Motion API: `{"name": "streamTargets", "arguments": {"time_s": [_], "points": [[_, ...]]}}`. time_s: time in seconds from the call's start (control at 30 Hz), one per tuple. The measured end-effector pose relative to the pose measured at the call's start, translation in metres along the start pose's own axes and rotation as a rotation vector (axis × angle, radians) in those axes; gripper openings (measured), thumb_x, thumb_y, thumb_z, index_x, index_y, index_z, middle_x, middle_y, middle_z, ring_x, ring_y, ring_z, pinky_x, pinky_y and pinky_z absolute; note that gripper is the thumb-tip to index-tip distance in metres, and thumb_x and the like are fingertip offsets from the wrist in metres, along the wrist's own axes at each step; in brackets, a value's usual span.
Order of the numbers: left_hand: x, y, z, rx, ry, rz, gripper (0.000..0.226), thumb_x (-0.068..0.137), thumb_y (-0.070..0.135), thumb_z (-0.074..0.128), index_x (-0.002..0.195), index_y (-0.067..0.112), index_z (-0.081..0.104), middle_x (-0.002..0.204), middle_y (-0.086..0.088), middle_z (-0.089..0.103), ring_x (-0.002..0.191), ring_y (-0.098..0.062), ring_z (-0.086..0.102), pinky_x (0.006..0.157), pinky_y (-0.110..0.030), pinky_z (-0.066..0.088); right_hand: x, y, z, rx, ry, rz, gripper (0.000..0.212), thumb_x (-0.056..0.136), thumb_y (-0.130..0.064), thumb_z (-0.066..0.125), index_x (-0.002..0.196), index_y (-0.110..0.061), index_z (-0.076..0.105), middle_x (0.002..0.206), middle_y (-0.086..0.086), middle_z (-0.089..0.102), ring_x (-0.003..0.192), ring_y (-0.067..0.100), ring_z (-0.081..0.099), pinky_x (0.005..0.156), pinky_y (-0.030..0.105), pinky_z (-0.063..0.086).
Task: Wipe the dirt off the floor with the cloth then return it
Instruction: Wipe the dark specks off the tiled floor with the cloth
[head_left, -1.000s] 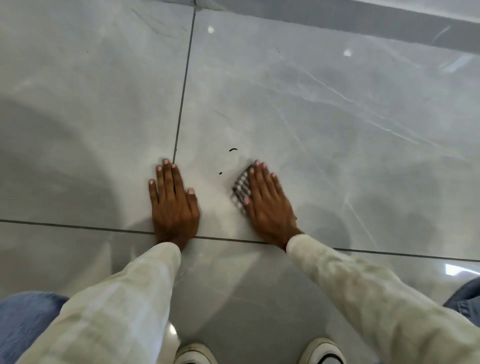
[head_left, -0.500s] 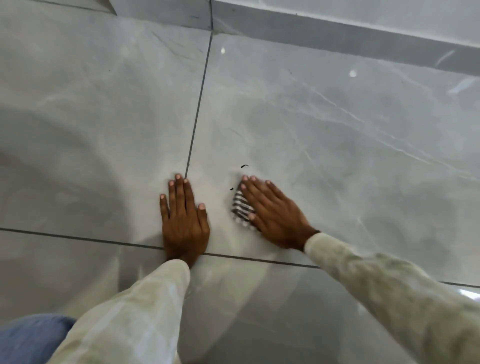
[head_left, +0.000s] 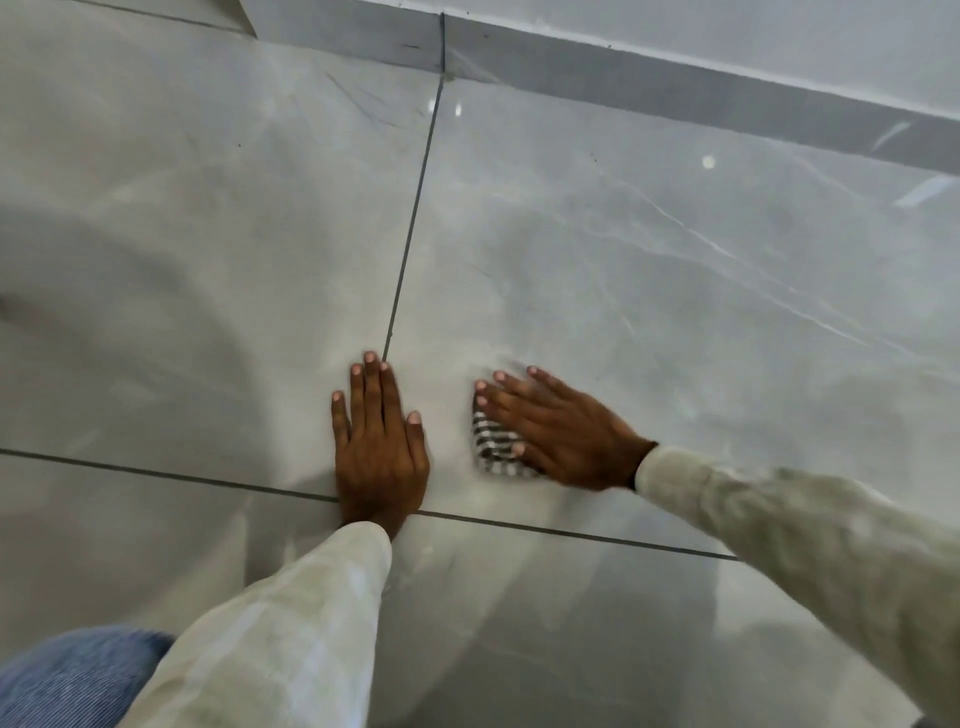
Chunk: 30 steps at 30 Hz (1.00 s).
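A small black-and-white checked cloth (head_left: 492, 446) lies on the glossy grey tile floor (head_left: 675, 291). My right hand (head_left: 558, 427) presses flat on top of it, fingers spread and pointing left, blurred by motion; most of the cloth is hidden under the palm. My left hand (head_left: 379, 441) rests flat on the floor just left of the cloth, fingers together, holding nothing. No dark specks of dirt show on the tile around the cloth.
Dark grout lines (head_left: 410, 228) cross under my left hand. A grey skirting board (head_left: 675, 93) and white wall run along the far edge. My blue-jeaned knee (head_left: 67, 675) is at the lower left.
My right hand turned and swept the cloth leftward over the dark specks, which are no longer visible. The left hand stayed planted. The view shifted toward the wall.
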<state>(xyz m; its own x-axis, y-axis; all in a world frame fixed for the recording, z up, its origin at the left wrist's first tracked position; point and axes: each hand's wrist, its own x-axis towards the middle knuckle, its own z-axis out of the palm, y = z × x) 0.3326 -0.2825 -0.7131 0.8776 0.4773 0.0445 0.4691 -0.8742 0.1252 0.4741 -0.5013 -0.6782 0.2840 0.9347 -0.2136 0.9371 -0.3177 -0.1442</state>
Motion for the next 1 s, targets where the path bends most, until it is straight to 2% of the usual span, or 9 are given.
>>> {"name": "streamTargets", "arguments": {"time_s": [0.1,0.2,0.33,0.4,0.5,0.6,0.77,0.9,1.0], "points": [[0.000,0.000,0.001,0.009,-0.008,0.001,0.066,0.112,0.030,0.030,0.171,0.003,0.017,0.181,-0.015,0.016,0.170,-0.029,0.016,0.136,-0.054,0.021,0.024,0.040,-0.013,-0.040,0.073,0.202,0.061,0.110,-0.039,0.033,0.166,-0.016,0.026,0.176,0.005,0.022,0.164,0.029,0.018,0.132,0.054,0.020],[0.000,0.000,0.000,0.001,-0.005,0.002,0.065,0.112,0.030,0.030,0.170,0.002,0.019,0.181,-0.016,0.018,0.169,-0.030,0.017,0.136,-0.055,0.022,0.059,0.023,-0.022,-0.014,0.110,0.449,0.063,0.110,-0.038,0.024,0.167,-0.011,0.021,0.177,0.010,0.018,0.164,0.035,0.014,0.131,0.057,0.020],[0.000,0.002,-0.004,0.010,0.001,0.001,0.066,0.112,0.030,0.032,0.170,0.002,0.019,0.181,-0.017,0.018,0.169,-0.030,0.018,0.135,-0.055,0.024,0.021,-0.024,0.007,-0.004,0.065,0.228,0.065,0.110,-0.040,0.027,0.167,-0.010,0.021,0.177,0.009,0.019,0.165,0.030,0.013,0.134,0.052,0.015],[0.000,0.001,-0.005,0.013,-0.007,0.000,0.066,0.112,0.031,0.031,0.170,0.003,0.017,0.181,-0.016,0.017,0.169,-0.030,0.017,0.136,-0.054,0.023,-0.005,-0.007,0.011,0.012,0.058,0.240,0.065,0.109,-0.041,0.027,0.167,-0.011,0.021,0.176,0.009,0.020,0.165,0.030,0.015,0.133,0.055,0.017],[0.001,0.003,-0.006,0.009,-0.034,-0.013,0.066,0.113,0.032,0.029,0.171,0.004,0.015,0.182,-0.014,0.014,0.170,-0.028,0.014,0.137,-0.053,0.021,-0.025,0.020,0.008,0.162,0.083,0.708,0.067,0.108,-0.040,0.021,0.167,-0.008,0.018,0.177,0.012,0.016,0.165,0.033,0.011,0.131,0.060,0.017],[0.000,0.003,-0.008,0.015,-0.049,-0.017,0.067,0.112,0.032,0.028,0.171,0.004,0.013,0.182,-0.014,0.012,0.170,-0.028,0.012,0.137,-0.053,0.019,-0.036,-0.016,0.016,0.240,0.169,1.083,0.069,0.106,-0.039,0.020,0.167,-0.006,0.014,0.178,0.013,0.008,0.166,0.031,0.006,0.133,0.056,0.011],[0.001,0.005,-0.009,0.005,-0.059,-0.024,0.068,0.111,0.031,0.030,0.171,0.003,0.014,0.182,-0.015,0.012,0.170,-0.029,0.013,0.137,-0.054,0.018,-0.002,-0.083,0.023,0.267,0.184,0.895,0.069,0.107,-0.037,0.032,0.167,-0.005,0.016,0.178,0.013,0.011,0.166,0.030,0.008,0.133,0.054,0.014],[0.000,0.005,-0.008,0.013,-0.021,-0.006,0.066,0.112,0.030,0.032,0.170,0.001,0.018,0.180,-0.017,0.017,0.169,-0.030,0.017,0.136,-0.055,0.022,0.049,-0.048,0.006,0.216,0.199,0.668,0.068,0.105,-0.038,0.033,0.166,-0.008,0.024,0.177,0.012,0.019,0.165,0.031,0.016,0.132,0.057,0.017],[-0.001,0.005,-0.008,0.012,-0.001,-0.004,0.065,0.112,0.030,0.032,0.170,0.001,0.019,0.180,-0.017,0.019,0.169,-0.031,0.019,0.136,-0.055,0.023,0.074,0.012,-0.008,0.156,0.177,0.681,0.066,0.109,-0.037,0.031,0.167,-0.008,0.019,0.177,0.013,0.014,0.165,0.033,0.013,0.133,0.055,0.012]]}}
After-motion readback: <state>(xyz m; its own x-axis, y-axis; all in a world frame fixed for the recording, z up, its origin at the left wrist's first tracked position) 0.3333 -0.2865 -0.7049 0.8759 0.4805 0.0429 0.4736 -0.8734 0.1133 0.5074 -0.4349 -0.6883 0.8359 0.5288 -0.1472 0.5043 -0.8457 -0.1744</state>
